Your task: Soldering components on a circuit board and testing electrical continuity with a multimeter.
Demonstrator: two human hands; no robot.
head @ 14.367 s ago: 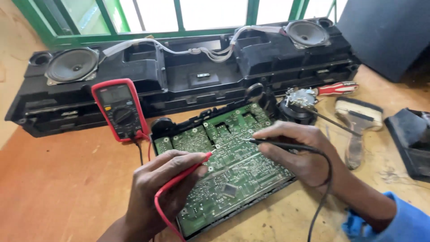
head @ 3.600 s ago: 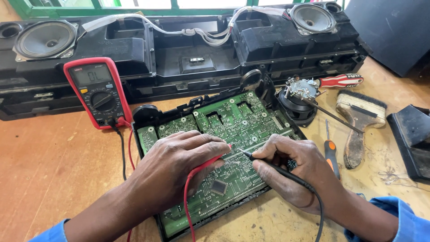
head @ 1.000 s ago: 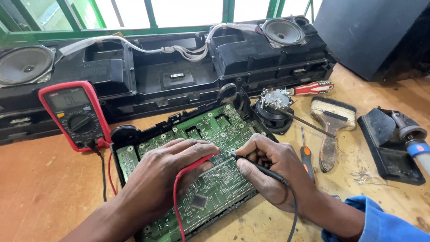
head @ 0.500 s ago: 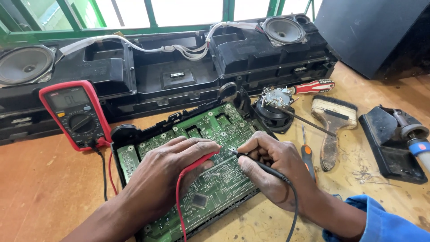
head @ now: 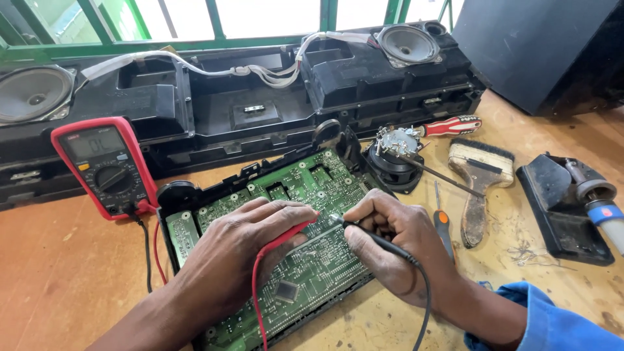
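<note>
Head view: left hand (head: 244, 250) pinches a red probe (head: 286, 235), right hand (head: 396, 237) pinches a black probe (head: 377, 242), both tips on the green circuit board (head: 312, 266) at the counter's near edge. Red multimeter (head: 107, 166) stands beside the board toward the left edge.

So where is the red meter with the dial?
The red multimeter stands at the left of the head view, leaning against the black speaker housing, just left of the green circuit board.

The green circuit board (head: 305, 260) lies flat in a black frame, turned diagonally. The red probe (head: 286, 235) and the black probe (head: 370, 237) lie slanted over it, their tips touching its middle, close together.
</note>
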